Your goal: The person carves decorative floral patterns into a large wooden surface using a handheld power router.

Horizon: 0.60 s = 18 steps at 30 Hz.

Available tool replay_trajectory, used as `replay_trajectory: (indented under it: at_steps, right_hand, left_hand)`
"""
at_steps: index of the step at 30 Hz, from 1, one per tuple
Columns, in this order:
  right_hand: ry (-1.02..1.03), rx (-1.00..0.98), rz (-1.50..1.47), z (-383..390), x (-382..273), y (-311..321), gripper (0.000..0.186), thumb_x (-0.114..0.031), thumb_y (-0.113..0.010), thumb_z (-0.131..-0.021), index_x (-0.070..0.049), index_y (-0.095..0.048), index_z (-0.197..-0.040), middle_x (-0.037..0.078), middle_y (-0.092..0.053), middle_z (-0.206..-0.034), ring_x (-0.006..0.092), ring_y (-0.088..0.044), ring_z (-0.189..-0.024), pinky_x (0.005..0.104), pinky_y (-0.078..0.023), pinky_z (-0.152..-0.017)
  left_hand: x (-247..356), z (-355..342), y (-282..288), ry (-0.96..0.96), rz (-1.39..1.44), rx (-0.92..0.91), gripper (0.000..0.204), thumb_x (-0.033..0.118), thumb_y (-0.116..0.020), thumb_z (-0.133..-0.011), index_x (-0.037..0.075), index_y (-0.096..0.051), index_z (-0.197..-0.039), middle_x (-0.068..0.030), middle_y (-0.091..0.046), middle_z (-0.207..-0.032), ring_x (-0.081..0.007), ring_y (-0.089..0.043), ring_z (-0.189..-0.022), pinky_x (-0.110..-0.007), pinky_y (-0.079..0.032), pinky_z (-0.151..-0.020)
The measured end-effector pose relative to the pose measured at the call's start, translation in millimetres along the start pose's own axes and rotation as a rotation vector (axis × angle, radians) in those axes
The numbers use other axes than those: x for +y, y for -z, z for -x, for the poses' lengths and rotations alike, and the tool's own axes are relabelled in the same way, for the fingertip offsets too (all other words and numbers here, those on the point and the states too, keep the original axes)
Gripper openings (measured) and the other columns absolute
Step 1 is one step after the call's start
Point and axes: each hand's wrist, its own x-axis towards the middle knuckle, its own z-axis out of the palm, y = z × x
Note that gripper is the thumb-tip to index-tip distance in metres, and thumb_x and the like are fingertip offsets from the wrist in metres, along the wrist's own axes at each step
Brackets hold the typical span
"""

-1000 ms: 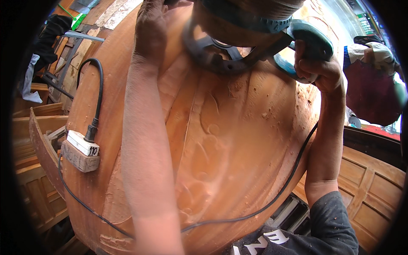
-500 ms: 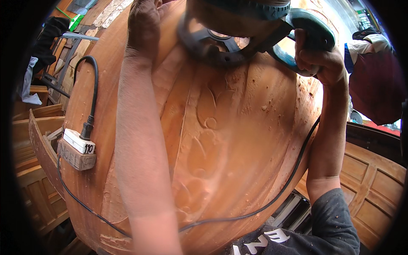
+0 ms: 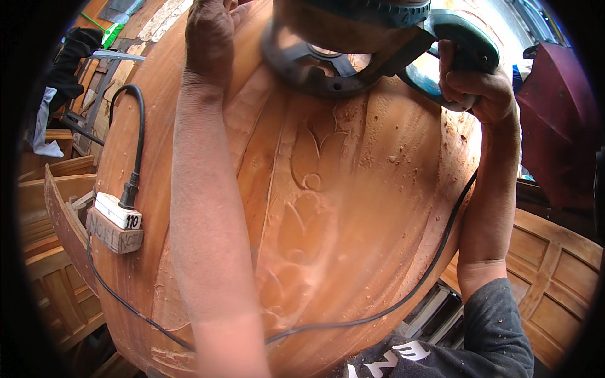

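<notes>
My right hand (image 3: pixel 482 94) is closed around the teal-and-black loop handle of a wood router (image 3: pixel 353 38). The router's round black base rests on a broad reddish-brown wooden panel (image 3: pixel 378 252), and its top runs out of view. Shallow carved outlines and curved lines mark the panel below the base, with wood dust and chips beside them. My left hand (image 3: pixel 211 34) is at the panel's upper left, apart from the router's visible side. Its fingers are mostly cut off by the upper edge, so their grip is hidden.
A black plug sits in a white socket block (image 3: pixel 117 211) on the panel's left side. A black cord (image 3: pixel 378 318) crosses the panel under my left forearm. Panelled wooden doors (image 3: pixel 554 271) lie at the right, more woodwork (image 3: pixel 63 277) at the left. Maroon fabric (image 3: pixel 558 120) is at far right.
The router has edged slightly left, with my right hand still on its handle. My left hand has barely moved. At far right, the maroon fabric has changed position and shape.
</notes>
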Motion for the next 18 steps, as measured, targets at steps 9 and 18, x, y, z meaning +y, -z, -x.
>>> replay_trajectory:
  at_steps: [9,18]
  right_hand:
    - [-0.021,-0.022,-0.011,0.2,0.0,0.2,0.042,-0.011,-0.070,-0.072,0.006,-0.063,-0.111,0.006,-0.054,-0.064,0.0123,-0.050,-0.050,0.0271,-0.041,-0.048]
    - [-0.030,-0.084,-0.084,-4.9,-0.5,2.6,0.051,-0.003,-0.069,-0.070,0.005,-0.062,-0.120,0.007,-0.059,-0.073,0.0118,-0.050,-0.049,0.0255,-0.039,-0.044]
  left_hand:
    - [-13.5,2.6,5.2,-0.086,-0.019,0.108,0.049,0.044,-0.041,-0.112,0.011,-0.054,-0.147,0.0014,-0.062,-0.133,-0.0115,-0.056,-0.118,-0.031,-0.041,-0.103]
    - [-18.3,-3.5,20.2,-0.065,0.209,0.080,0.051,0.041,-0.041,-0.113,0.006,-0.052,-0.148,0.0004,-0.062,-0.132,-0.0118,-0.056,-0.116,-0.030,-0.043,-0.100]
